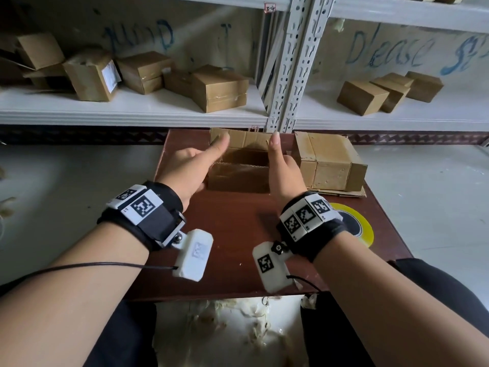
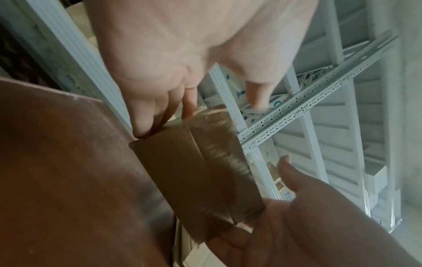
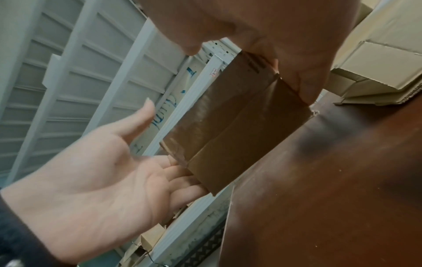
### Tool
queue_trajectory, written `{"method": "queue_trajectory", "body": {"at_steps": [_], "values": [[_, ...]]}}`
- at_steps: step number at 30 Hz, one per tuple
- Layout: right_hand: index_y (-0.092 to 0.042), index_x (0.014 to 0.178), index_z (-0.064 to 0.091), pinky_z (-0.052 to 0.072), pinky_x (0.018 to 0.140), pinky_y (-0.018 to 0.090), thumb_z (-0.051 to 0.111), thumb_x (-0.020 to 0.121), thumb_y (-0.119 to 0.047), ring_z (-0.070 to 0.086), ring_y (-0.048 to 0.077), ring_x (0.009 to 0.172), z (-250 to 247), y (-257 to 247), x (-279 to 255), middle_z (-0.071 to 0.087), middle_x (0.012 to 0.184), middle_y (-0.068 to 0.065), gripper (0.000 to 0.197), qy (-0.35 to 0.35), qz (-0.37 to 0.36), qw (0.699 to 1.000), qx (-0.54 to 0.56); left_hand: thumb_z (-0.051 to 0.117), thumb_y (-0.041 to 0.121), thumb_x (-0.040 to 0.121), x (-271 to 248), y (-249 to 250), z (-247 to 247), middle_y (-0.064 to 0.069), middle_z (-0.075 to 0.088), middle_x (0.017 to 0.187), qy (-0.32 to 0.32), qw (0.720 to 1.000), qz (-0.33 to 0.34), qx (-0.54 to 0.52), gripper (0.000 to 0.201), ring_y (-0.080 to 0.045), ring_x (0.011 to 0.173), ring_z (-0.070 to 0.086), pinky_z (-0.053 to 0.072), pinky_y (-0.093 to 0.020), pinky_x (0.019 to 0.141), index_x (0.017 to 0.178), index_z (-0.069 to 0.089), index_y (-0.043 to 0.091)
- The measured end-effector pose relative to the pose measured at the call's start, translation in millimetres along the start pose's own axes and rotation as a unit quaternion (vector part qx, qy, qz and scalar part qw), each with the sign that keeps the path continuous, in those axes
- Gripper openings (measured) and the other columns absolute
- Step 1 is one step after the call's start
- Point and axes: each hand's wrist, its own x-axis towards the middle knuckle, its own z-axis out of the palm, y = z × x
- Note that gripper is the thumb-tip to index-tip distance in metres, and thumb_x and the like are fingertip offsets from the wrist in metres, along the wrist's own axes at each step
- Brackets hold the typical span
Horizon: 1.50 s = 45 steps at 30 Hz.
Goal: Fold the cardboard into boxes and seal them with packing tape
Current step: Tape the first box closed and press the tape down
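While upright on table, box (image 1: 238, 165) between both hands' fingers (image 3: 187, 182).

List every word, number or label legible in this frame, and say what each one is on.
"3-4": small tag on the upper shelf edge; also seen in the right wrist view.
"jump": blue handwriting on the wall behind the left shelf bay.
"please": blue handwriting behind the right bay; the word after it is cut off.
White label on a shelved box: too blurred to read.
Small tag on the lower shelf edge: too small to read.
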Motion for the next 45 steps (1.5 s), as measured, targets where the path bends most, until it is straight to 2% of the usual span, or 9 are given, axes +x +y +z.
{"method": "queue_trajectory", "body": {"at_steps": [3,7,10,13,21,26,31,35,45], "values": [[-0.019,0.129,0.054,0.042,0.085,0.030,0.044,0.097,-0.073,0.053,0.015,0.104,9.2,10.3,10.1,0.056,0.118,-0.004,0.064,0.007,0.004,1.000,-0.004,0.072,0.082,0.057,3.8,-9.9,7.5,0.001,0.060,0.099,-0.008,0.999,-0.039,0.002,0.069,-0.021,0.095,0.060,0.048,-0.038,0.092,0.087,0.056,0.022],[-0.018,0.150,0.042,0.051,0.084,0.029,0.065,0.097,-0.024,0.058,0.013,0.092,20.1,34.8,14.3,0.059,0.117,-0.002,0.057,-0.012,0.042,0.998,-0.050,0.066,0.050,0.065,10.7,-35.0,12.6,-0.005,0.056,0.132,-0.001,0.993,-0.091,0.078,0.087,-0.029,0.121,0.057,0.049,-0.052,0.106,0.141,0.044,0.015],[-0.018,0.139,0.055,0.047,0.069,0.024,0.061,0.096,-0.016,0.060,0.013,0.087,22.3,51.5,15.0,0.064,0.106,-0.004,0.044,-0.025,0.049,0.991,-0.122,0.058,0.030,0.079,12.5,-47.5,15.3,-0.013,0.059,0.125,-0.002,0.987,-0.151,0.062,0.066,-0.031,0.108,0.060,0.051,-0.052,0.100,0.141,0.045,0.010],[-0.010,0.131,0.063,0.044,0.082,0.026,0.062,0.098,-0.014,0.058,0.019,0.094,19.7,54.9,13.9,0.064,0.104,0.003,0.033,-0.035,0.075,0.986,-0.141,0.050,0.009,0.098,10.0,-55.8,15.1,-0.015,0.058,0.112,-0.010,0.982,-0.173,0.072,0.039,-0.028,0.095,0.057,0.054,-0.040,0.082,0.136,0.056,-0.001],[-0.011,0.125,0.058,0.049,0.080,0.030,0.072,0.092,-0.023,0.060,0.023,0.098,20.9,47.0,15.8,0.062,0.099,0.000,0.038,-0.031,0.121,0.987,-0.106,0.060,0.037,0.099,-0.8,-38.5,25.4,-0.010,0.054,0.143,-0.008,0.981,-0.178,0.076,0.052,-0.032,0.127,0.051,0.041,-0.037,0.101,0.143,0.052,0.011],[-0.019,0.154,0.036,0.043,0.113,0.047,0.066,0.077,-0.040,0.053,0.028,0.132,21.9,21.1,12.8,0.056,0.141,0.007,0.085,0.006,0.038,0.996,-0.083,0.063,0.041,0.098,0.2,-9.4,17.0,0.002,0.053,0.092,0.033,0.996,-0.048,0.069,0.025,-0.020,0.092,0.048,0.040,-0.032,0.073,0.090,0.056,0.018],[-0.019,0.134,0.053,0.054,0.077,0.012,0.070,0.093,-0.020,0.065,0.009,0.097,-12.3,-7.5,16.9,0.064,0.107,-0.008,0.045,0.047,-0.033,0.996,0.064,0.067,0.039,0.095,4.3,8.9,-9.5,0.007,0.068,0.102,0.077,0.997,0.002,-0.006,0.013,-0.018,0.111,0.064,0.050,-0.042,0.106,0.095,0.067,0.026],[-0.015,0.136,0.059,0.058,0.090,0.033,0.071,0.093,-0.019,0.068,0.020,0.108,-29.7,-9.7,19.4,0.068,0.122,0.004,0.045,0.062,-0.031,0.995,0.078,0.066,0.035,0.096,5.8,7.5,-22.7,-0.003,0.067,0.105,0.073,0.997,-0.019,-0.017,0.012,-0.021,0.101,0.063,0.050,-0.038,0.094,0.088,0.064,0.027],[-0.015,0.132,0.062,0.041,0.056,0.021,0.066,0.096,-0.016,0.058,0.005,0.073,-34.9,0.5,27.8,0.066,0.102,-0.001,0.036,0.045,-0.009,0.997,0.058,0.067,0.033,0.097,0.6,6.3,-20.0,-0.008,0.065,0.109,0.049,0.998,-0.037,-0.006,0.011,-0.022,0.102,0.061,0.050,-0.047,0.103,0.089,0.062,0.027]]}}
